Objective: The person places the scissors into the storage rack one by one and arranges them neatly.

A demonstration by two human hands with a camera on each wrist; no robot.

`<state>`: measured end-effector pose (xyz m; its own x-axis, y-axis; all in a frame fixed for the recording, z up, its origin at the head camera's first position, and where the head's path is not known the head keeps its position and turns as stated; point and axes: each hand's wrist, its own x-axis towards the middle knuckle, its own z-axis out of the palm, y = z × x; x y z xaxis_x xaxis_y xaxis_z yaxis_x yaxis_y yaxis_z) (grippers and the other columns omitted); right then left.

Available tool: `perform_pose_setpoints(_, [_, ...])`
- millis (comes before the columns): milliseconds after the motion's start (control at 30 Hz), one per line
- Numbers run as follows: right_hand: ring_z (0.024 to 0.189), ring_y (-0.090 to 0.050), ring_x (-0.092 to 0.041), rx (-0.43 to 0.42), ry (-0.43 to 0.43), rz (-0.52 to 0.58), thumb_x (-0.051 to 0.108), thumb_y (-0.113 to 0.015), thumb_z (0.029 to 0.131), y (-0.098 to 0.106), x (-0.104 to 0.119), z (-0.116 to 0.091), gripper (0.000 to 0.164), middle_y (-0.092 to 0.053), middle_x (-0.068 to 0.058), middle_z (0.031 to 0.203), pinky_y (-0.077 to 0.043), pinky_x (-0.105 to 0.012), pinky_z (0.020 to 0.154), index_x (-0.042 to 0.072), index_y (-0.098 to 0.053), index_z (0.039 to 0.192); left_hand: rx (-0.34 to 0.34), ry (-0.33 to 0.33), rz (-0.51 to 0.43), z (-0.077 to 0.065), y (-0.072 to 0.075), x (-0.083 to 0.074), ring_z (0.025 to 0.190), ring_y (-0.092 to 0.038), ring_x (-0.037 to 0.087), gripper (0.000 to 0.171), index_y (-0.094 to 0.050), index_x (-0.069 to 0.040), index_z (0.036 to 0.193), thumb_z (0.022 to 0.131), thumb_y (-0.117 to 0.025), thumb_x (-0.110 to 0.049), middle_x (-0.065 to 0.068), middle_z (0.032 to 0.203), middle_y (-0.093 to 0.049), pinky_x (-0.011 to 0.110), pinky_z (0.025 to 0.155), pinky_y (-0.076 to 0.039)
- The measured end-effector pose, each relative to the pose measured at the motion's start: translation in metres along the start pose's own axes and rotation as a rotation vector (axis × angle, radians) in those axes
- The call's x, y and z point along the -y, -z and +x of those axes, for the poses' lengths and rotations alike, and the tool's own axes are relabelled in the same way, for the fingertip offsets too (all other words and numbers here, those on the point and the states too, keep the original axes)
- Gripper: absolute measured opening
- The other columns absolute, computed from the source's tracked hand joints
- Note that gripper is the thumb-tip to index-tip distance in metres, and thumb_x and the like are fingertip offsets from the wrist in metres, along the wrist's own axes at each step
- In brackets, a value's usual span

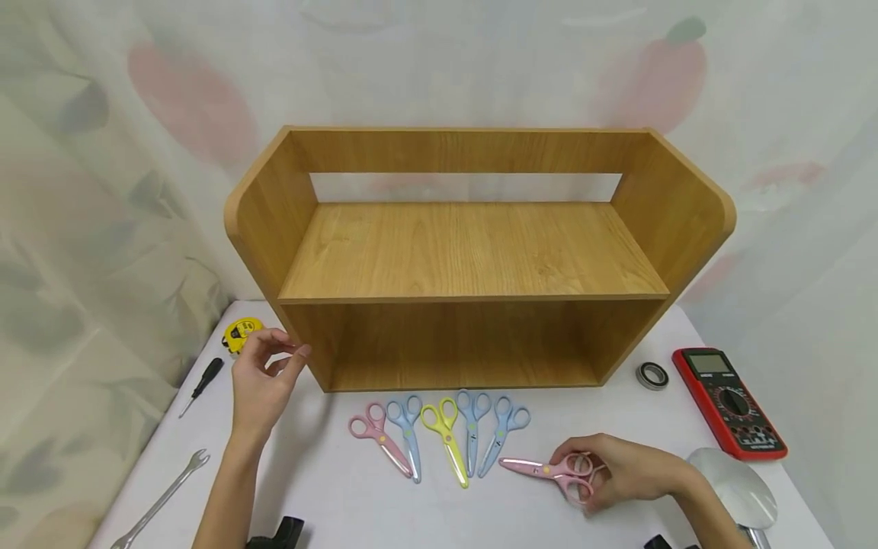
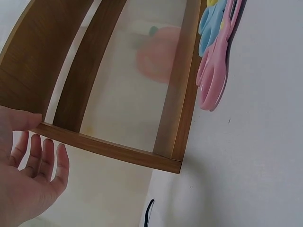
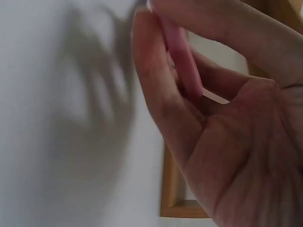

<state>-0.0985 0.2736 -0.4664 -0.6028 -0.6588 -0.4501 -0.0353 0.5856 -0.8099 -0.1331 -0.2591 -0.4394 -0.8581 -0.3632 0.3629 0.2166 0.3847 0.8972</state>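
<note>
A two-tier wooden shelf (image 1: pixel 473 252) stands upright on the white table. My left hand (image 1: pixel 264 381) is at the front edge of its left side panel, pinching that edge between thumb and fingers; the left wrist view has the thumb (image 2: pixel 23 119) on the inner side and the fingers outside. In front of the shelf lies a row of several scissors, pink (image 1: pixel 380 438), yellow (image 1: pixel 446 440) and blue (image 1: pixel 504 435). To the right of the row, my right hand (image 1: pixel 620 473) holds another pair of pink scissors (image 1: pixel 549 469) by the handles, blades pointing left.
A yellow tape measure (image 1: pixel 241 334), a black-handled screwdriver (image 1: pixel 206 377) and a wrench (image 1: pixel 165 496) lie on the left. On the right are a ring bearing (image 1: pixel 652 376), a red multimeter (image 1: pixel 730 404) and a pale round disc with a metal handle (image 1: pixel 737 488).
</note>
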Motion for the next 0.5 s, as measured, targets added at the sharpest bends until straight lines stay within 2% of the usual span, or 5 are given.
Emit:
perform_pose_setpoints(133, [0.095, -0.058, -0.006, -0.008, 0.031, -0.009, 0.016, -0.091, 0.087, 0.004, 0.017, -0.010, 0.054, -0.067, -0.002, 0.115, -0.051, -0.018, 0.074, 0.019, -0.071, 0.136, -0.004, 0.013, -0.013, 0.000, -0.002, -0.001, 0.095, -0.066, 0.002, 0.035, -0.060, 0.002, 0.120, 0.092, -0.081, 0.004, -0.014, 0.100, -0.064, 0.007, 0.080, -0.056])
perform_pose_setpoints(233, [0.092, -0.061, -0.004, -0.037, 0.117, -0.038, 0.022, -0.092, 0.088, 0.009, 0.041, -0.015, 0.054, -0.068, 0.003, 0.110, -0.057, -0.018, 0.074, 0.019, -0.071, 0.137, -0.009, 0.022, -0.021, 0.000, -0.003, -0.001, 0.094, -0.066, 0.003, 0.035, -0.060, 0.003, 0.119, 0.092, -0.081, 0.004, -0.013, 0.099, -0.063, 0.007, 0.079, -0.056])
perform_pose_setpoints(367, [0.093, -0.066, -0.003, -0.137, 0.332, -0.139, 0.033, -0.092, 0.088, 0.013, 0.090, -0.018, 0.056, -0.071, 0.007, 0.108, -0.063, -0.022, 0.081, 0.021, -0.071, 0.139, -0.012, 0.035, -0.018, 0.000, -0.003, -0.001, 0.094, -0.065, 0.002, 0.035, -0.060, 0.001, 0.119, 0.091, -0.082, 0.003, -0.013, 0.100, -0.062, 0.006, 0.079, -0.055])
perform_pose_setpoints(433, [0.093, -0.066, -0.004, -0.232, 0.471, -0.214, 0.035, -0.092, 0.087, 0.015, 0.121, -0.015, 0.059, -0.072, 0.007, 0.109, -0.063, -0.023, 0.082, 0.020, -0.070, 0.139, -0.008, 0.040, -0.020, 0.000, -0.003, -0.001, 0.094, -0.065, 0.002, 0.035, -0.060, 0.001, 0.119, 0.092, -0.082, 0.003, -0.013, 0.101, -0.062, 0.006, 0.079, -0.055])
perform_pose_setpoints(500, [0.092, -0.065, -0.005, -0.342, 0.612, -0.282, 0.030, -0.094, 0.085, 0.019, 0.153, -0.007, 0.062, -0.072, 0.005, 0.107, -0.062, -0.023, 0.079, 0.016, -0.070, 0.140, -0.004, 0.045, -0.025, 0.000, -0.002, -0.001, 0.095, -0.066, 0.002, 0.035, -0.060, 0.002, 0.120, 0.092, -0.081, 0.003, -0.012, 0.101, -0.062, 0.007, 0.080, -0.056])
